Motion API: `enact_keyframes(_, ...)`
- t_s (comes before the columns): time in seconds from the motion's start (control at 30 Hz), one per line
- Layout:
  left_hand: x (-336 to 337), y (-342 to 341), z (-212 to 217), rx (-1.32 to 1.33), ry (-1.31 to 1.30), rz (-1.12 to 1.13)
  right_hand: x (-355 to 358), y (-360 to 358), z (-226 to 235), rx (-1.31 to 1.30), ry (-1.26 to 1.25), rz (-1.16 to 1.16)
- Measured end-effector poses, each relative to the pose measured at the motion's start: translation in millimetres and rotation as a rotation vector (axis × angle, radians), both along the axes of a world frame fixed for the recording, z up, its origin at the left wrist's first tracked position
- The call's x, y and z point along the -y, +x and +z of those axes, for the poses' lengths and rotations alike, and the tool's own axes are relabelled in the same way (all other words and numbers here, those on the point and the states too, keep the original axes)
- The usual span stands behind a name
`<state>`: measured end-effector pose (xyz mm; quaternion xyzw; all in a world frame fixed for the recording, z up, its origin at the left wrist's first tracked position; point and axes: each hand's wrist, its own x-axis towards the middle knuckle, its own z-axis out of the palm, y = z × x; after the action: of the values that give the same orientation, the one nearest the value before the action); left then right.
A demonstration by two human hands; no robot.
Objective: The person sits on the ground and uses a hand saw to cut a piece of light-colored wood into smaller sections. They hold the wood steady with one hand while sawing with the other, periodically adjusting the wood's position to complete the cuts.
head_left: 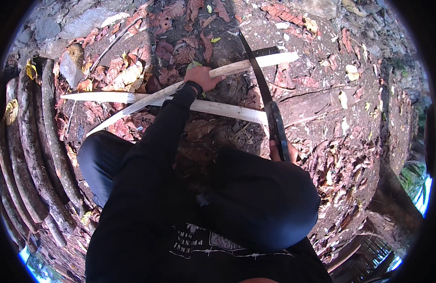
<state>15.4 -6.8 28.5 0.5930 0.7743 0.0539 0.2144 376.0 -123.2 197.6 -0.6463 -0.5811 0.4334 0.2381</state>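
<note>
My left hand (200, 77) is closed round a long pale split stick (236, 69), pointed toward its right end, held slantwise above the ground. A second pale strip of wood (222, 110) lies nearly crosswise under it, tapering to a point at the left. Partly hidden behind my right knee, my right hand (294, 153) grips the black handle of a machete (260, 80). Its dark blade points away from me and passes over the right part of the held stick; whether it touches the wood I cannot tell.
Dry brown leaves (128, 70) cover much of the bare soil. Several round logs (31, 141) lie side by side at the left. Grey stones (83, 23) sit at the far left, and a flat brown board-like piece (317, 106) lies to the right.
</note>
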Motion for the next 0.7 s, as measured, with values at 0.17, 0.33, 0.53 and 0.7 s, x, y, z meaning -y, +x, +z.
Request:
enact_keyframes(0.17,6,-6,-3,-0.042,0.036,-0.022,14,-2,1,0.095,-0.112,-0.129)
enact_keyframes(0.33,-4,-8,9,-0.021,0.042,-0.011,10,3,-14,0.066,0.001,-0.005)
enact_keyframes(0.53,-13,-15,-8,-0.005,0.034,-0.032,-7,-8,-7,-0.115,0.015,0.031)
enact_keyframes(0.7,-22,-19,-11,0.103,0.011,-0.107,0,-11,-16,-0.102,0.131,-0.004)
